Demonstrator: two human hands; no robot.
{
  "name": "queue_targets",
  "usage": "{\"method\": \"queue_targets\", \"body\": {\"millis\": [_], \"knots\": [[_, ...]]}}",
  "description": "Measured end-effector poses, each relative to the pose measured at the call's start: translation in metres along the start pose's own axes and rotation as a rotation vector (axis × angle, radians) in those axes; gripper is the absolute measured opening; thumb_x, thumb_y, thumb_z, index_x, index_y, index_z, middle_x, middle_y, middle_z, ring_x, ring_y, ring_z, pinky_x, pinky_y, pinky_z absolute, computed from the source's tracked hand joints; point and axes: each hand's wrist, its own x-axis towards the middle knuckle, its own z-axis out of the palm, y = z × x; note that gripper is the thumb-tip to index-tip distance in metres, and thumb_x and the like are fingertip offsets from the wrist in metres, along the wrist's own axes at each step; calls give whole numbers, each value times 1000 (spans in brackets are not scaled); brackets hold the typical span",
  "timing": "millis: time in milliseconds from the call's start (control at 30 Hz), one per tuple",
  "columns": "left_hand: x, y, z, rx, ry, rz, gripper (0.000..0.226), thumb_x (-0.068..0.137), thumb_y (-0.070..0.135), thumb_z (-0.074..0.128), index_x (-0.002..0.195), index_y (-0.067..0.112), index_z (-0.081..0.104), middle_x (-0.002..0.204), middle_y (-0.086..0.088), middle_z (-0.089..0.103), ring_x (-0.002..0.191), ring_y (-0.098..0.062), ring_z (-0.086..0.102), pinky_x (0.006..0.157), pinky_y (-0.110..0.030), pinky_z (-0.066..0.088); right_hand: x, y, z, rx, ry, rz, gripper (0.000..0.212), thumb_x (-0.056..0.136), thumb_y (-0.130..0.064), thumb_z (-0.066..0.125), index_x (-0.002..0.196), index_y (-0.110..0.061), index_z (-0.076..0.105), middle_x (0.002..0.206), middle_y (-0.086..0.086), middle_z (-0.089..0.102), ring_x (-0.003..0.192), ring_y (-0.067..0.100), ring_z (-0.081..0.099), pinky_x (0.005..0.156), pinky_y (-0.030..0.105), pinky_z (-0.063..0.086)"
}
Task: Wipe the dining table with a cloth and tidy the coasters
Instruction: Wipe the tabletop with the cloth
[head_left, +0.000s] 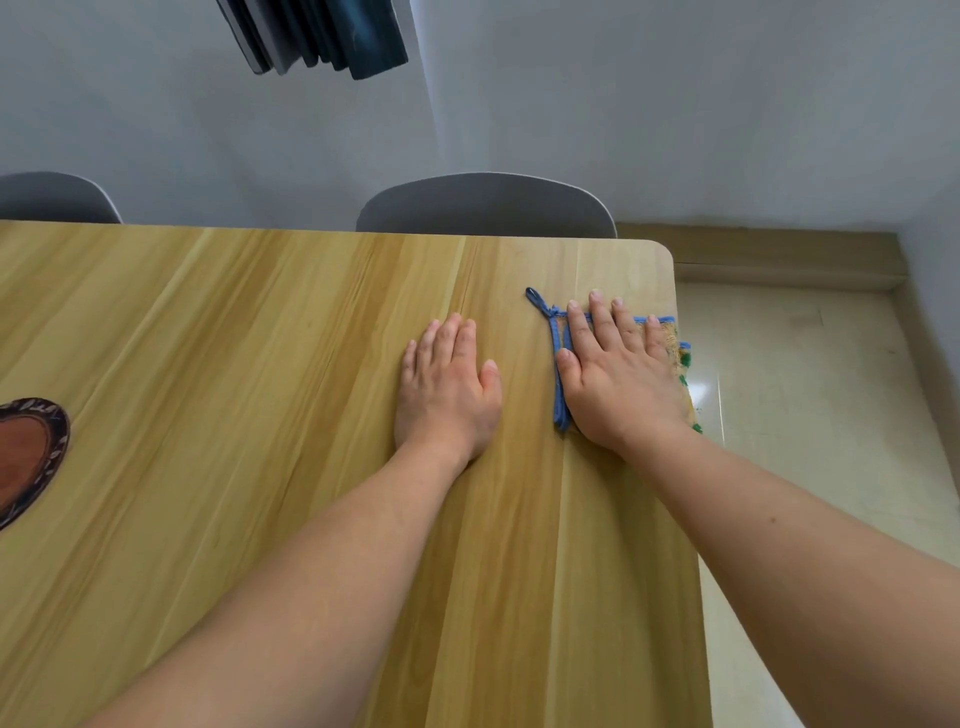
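A small folded cloth (560, 364) with blue trim, a blue loop and green spots lies near the right edge of the light wooden dining table (260, 364). My right hand (618, 379) presses flat on top of it, fingers spread, covering most of it. My left hand (447, 389) rests palm down on the bare wood just left of the cloth, holding nothing. A dark oval coaster (26, 457) with a reddish-brown centre and patterned rim sits at the table's far left, partly cut off by the frame.
Two grey chair backs (485, 205) (52, 200) stand behind the table's far edge against a grey wall. Right of the table is pale tiled floor (805, 389) with a beige skirting. A dark object (317, 36) hangs from above at the top.
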Motion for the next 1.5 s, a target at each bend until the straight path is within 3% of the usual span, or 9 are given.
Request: {"method": "queue_targets", "body": {"millis": [500, 767, 833, 900, 1033, 1100, 1167, 1333, 1500], "knots": [[2, 0, 0, 6, -10, -4, 61, 102, 41, 22, 158, 22, 8, 166, 5, 3, 151, -11, -6, 123, -35, -6, 106, 21, -11, -13, 25, -14, 59, 99, -45, 7, 155, -29, 3, 162, -1, -7, 149, 21, -10, 119, 49, -6], [1, 0, -2, 11, -23, -5, 62, 101, 43, 20, 158, 23, 4, 165, 7, -2, 151, -10, -9, 123, -35, -7, 128, 25, -13, -9, 66, 38, 61, 97, -47, 11, 154, -33, -5, 162, 2, -12, 149, 27, -6, 117, 56, -4], [0, 0, -2, 13, -18, -8, 62, 101, 42, 21, 158, 23, 5, 166, 7, 0, 151, -10, -9, 123, -36, -7, 126, 25, -13, 71, 99, 74, 64, 96, -44, 15, 154, -27, -4, 162, 6, -4, 149, 24, 1, 118, 53, -1], [0, 0, -2, 13, -13, -14, 62, 101, 42, 21, 158, 23, 6, 166, 7, 1, 151, -10, -8, 123, -35, -7, 124, 25, -14, 124, 126, 109, 67, 94, -36, 21, 155, -19, 1, 158, 11, 17, 146, 25, 14, 119, 49, 3], [2, 1, -2, 20, -17, -15, 62, 101, 43, 22, 158, 23, 7, 166, 7, 1, 151, -10, -7, 123, -36, -6, 127, 24, -22, 23, 117, 163, 66, 90, -34, 31, 150, -6, 23, 139, 15, 42, 130, 33, 36, 115, 48, 17], [2, 1, -2, 21, -23, -16, 62, 101, 43, 21, 158, 23, 6, 166, 6, 1, 151, -11, -7, 123, -36, -6, 130, 22, -33, -72, 119, 161, 54, 88, -34, 35, 132, -4, 45, 126, 16, 48, 118, 35, 43, 105, 46, 30], [1, 1, -2, 19, -31, -16, 62, 101, 43, 21, 158, 23, 6, 166, 6, 0, 151, -11, -8, 123, -37, -6, 133, 20, -46, -144, 83, 145, 41, 86, -33, 41, 115, -7, 54, 116, 14, 50, 110, 34, 44, 94, 42, 34], [2, 1, -3, 8, -35, -19, 62, 101, 42, 22, 158, 22, 7, 166, 5, 2, 151, -12, -6, 123, -37, -5, 139, 21, -68, -55, -128, 148, 32, 86, -21, 46, 115, -9, 52, 117, 14, 46, 113, 35, 44, 86, 39, 34], [2, 0, -2, -6, -34, -12, 62, 101, 41, 23, 158, 21, 10, 166, 4, 5, 151, -14, -3, 123, -38, -4, 121, 21, -70, -33, -38, 54, 21, 77, -7, 48, 97, -11, 52, 95, 10, 58, 87, 33, 52, 74, 37, 37]]}}
